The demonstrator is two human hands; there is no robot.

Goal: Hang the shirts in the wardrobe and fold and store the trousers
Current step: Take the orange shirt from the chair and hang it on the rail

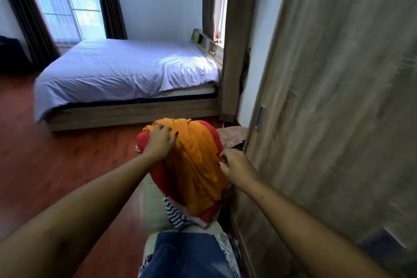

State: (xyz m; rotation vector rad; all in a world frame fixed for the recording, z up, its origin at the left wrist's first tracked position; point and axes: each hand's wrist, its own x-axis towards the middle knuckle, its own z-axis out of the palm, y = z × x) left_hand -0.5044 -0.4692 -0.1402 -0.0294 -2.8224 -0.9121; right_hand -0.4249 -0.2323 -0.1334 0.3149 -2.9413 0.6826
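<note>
Sorting step, shirt first: the orange shirt (pixel 194 165) tops the pile (pixel 174 211) beside the wardrobe door (pixel 338 97). The left hand (pixel 159 142) clutches its top and the right hand (pixel 234 165) pinches its edge. Next, probably lift it clear without dragging the pile.

An orange garment (pixel 196 165) lies crumpled on top of the other clothes in the near middle. The left hand (pixel 160 142) grips its far end and the right hand (pixel 234 163) pinches its right edge. A red garment (pixel 158 176) shows beneath on both sides. A navy-and-white striped piece (pixel 174 212) peeks out nearer, with blue denim (pixel 187 255) nearest. The wood-grain wardrobe (pixel 338 97) stands on the right.
</note>
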